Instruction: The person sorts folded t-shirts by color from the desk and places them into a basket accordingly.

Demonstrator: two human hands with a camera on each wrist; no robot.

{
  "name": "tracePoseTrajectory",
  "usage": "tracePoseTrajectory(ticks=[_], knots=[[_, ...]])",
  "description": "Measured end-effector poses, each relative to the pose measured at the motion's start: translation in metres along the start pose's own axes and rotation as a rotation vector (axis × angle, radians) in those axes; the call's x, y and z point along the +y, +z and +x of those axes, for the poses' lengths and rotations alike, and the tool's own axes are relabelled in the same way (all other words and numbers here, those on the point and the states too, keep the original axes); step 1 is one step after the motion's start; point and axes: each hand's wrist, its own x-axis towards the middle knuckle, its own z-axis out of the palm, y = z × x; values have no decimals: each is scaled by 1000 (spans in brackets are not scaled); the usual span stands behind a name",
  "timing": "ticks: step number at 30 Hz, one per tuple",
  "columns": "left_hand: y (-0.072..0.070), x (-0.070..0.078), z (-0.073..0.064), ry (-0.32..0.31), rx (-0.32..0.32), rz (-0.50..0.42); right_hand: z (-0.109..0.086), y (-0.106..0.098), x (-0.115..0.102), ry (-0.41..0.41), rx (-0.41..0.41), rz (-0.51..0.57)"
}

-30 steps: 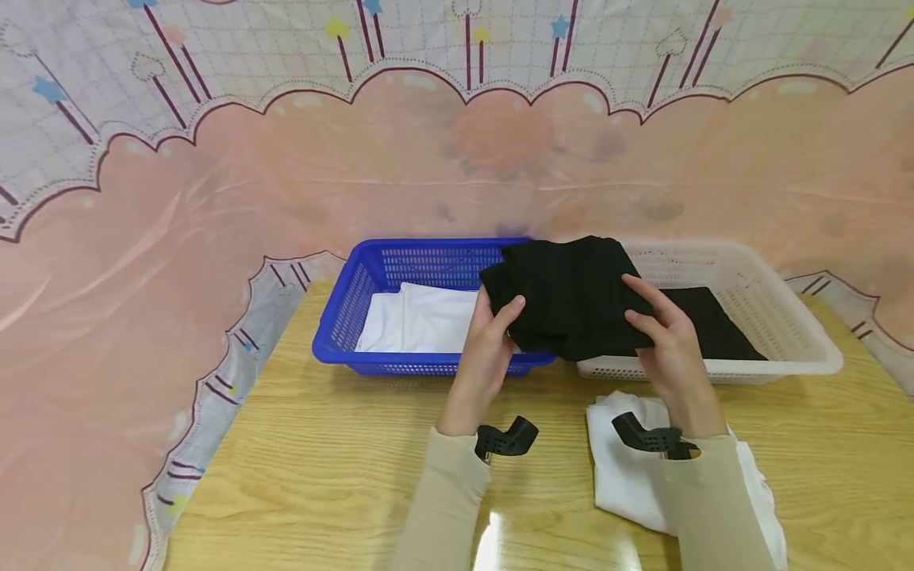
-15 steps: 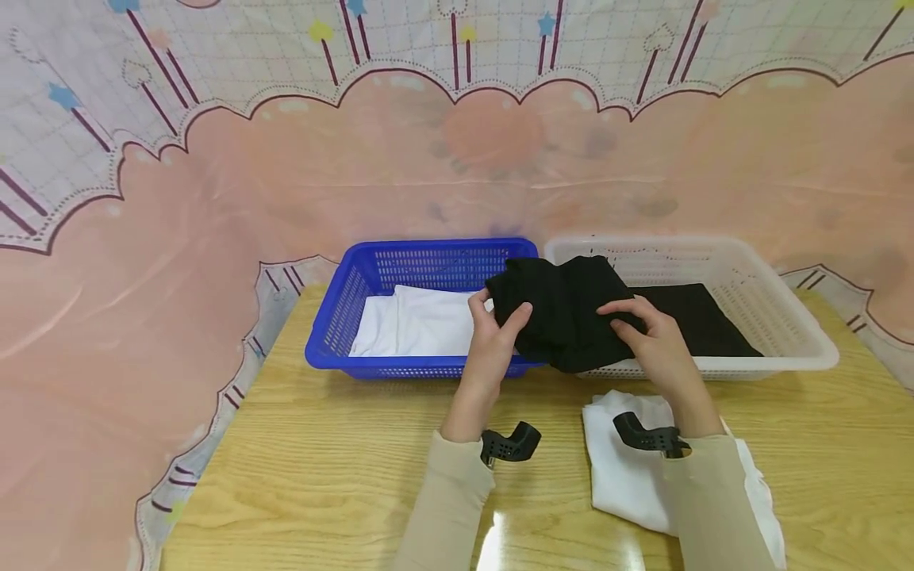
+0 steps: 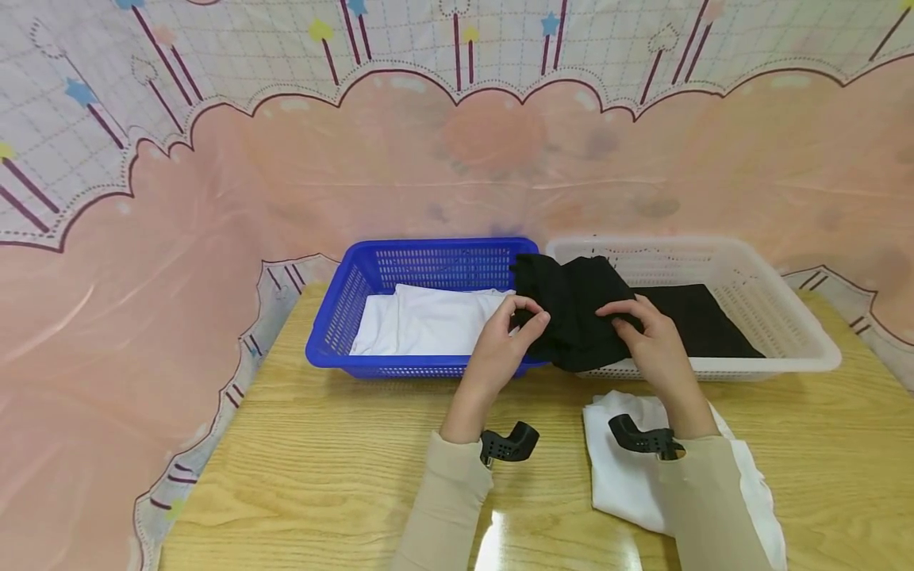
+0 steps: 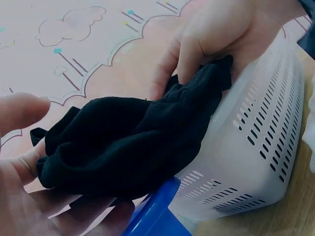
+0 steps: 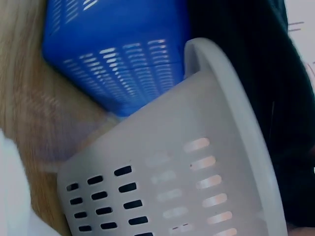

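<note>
A folded black garment [image 3: 574, 313] hangs in the air over the place where the two baskets meet. My right hand [image 3: 657, 341] holds its right side, thumb below and fingers on top; the left wrist view shows this right hand [image 4: 216, 39] gripping the bunched edge. At the other end is my left hand [image 3: 500, 341], its fingers under the cloth and its thumb [image 4: 24, 110] raised clear of it. In the right wrist view, dark cloth [image 5: 246, 73] fills the upper right and the right fingers are mostly hidden.
The blue basket [image 3: 336, 358] at left holds folded white cloth [image 3: 435, 321]. Beside it, the white basket [image 3: 800, 365] holds folded black cloth [image 3: 700, 321]. Another white cloth [image 3: 628, 476] lies on the wooden table [image 3: 321, 476] under the right forearm. A patterned curtain [image 3: 357, 166] hangs behind.
The black garment has come down slightly. My left hand has shifted right along its edge, with the thumb now off the cloth. My right hand has moved inward on its right side.
</note>
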Motion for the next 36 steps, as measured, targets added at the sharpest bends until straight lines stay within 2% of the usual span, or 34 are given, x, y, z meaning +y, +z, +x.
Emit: tracePoseTrajectory(ticks=[4, 10, 14, 18, 21, 27, 32, 36], knots=[[3, 0, -2, 15, -28, 38, -2, -2, 2, 21, 39, 47], [9, 1, -4, 36, -86, 81, -1, -5, 4, -21, 123, 53], [10, 14, -7, 34, -79, 92, -1, -6, 4, -18, 144, 43], [10, 27, -12, 24, -49, 95, -1, -6, 5, 27, 115, 82], [10, 22, -10, 22, -25, 100, 0, -7, 6, 60, 78, 101], [15, -7, 3, 50, 28, 111, 2, -11, 9, 104, 25, 105], [18, -10, 10, 53, 111, 115, 6, -12, 7, 100, 20, 122], [13, -9, 13, -9, 131, 79, 7, -10, 8, 89, 33, 184]])
